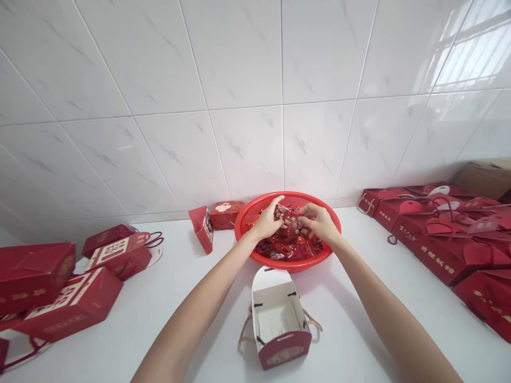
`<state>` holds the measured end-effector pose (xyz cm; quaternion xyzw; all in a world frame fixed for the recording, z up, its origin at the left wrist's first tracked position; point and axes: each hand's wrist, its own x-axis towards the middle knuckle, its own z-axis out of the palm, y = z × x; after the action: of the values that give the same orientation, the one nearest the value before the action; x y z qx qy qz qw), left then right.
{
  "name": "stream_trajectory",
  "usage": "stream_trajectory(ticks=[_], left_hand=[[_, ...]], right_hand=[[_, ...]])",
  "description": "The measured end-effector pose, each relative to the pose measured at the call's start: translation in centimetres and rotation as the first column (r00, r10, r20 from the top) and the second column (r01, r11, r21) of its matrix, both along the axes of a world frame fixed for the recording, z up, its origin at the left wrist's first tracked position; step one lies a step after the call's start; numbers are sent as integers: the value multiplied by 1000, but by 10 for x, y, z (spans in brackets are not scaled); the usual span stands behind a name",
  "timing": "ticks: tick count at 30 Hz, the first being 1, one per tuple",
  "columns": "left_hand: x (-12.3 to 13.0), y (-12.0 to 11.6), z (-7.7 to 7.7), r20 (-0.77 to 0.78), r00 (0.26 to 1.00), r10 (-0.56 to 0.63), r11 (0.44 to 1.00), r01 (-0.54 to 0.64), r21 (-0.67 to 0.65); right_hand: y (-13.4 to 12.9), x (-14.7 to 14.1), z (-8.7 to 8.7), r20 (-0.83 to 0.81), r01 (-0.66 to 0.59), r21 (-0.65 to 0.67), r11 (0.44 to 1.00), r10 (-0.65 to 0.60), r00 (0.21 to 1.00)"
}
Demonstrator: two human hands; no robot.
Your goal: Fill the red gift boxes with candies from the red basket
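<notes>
Both hands are inside a red plastic basket [244, 213] heaped with red-wrapped candies [285, 249]. My left hand [268, 221] is closed round a dark red wrapped candy [281, 211], thumb raised above it. My right hand [319, 222] pinches at a red wrapped candy [294, 221] close to the left fingers; the fingertips partly cover it. Between my forearms, in front of the basket, stands an open gift box [281, 348]. It is white inside, red outside, with rope handles at its sides, and its interior shows nothing in it.
Closed red gift boxes [427, 242] stand in rows on the right, with a brown carton [485, 178] behind. More red boxes [90, 300] lie on the left. A small patterned red box [227, 215] and a folded red card piece [202, 229] sit left of the basket, near the tiled wall [247, 149].
</notes>
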<state>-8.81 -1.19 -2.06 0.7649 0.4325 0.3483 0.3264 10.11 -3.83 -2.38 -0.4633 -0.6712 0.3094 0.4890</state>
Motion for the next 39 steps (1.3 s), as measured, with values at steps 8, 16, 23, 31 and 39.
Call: stream_trajectory(ticks=[8,16,23,31,39], left_hand=[[2,-7,13,-284,953,107,993,-89,76],[1,-6,9,-562,827,7,1000,5,20],[9,4,12,-686,712,-150,980,198,-10],[40,27,15,-830,549,-100,994,98,-55],[41,23,7,-880,462,-111,991,120,-62]], right_hand=[[-4,2,3,-93,82,-66,994,-88,992],[-2,3,3,-158,92,-58,994,-101,982],[-2,2,3,-193,105,-75,992,-118,974],[-5,3,5,-196,90,-138,986,-116,974],[1,3,1,-241,84,-152,985,-119,963]])
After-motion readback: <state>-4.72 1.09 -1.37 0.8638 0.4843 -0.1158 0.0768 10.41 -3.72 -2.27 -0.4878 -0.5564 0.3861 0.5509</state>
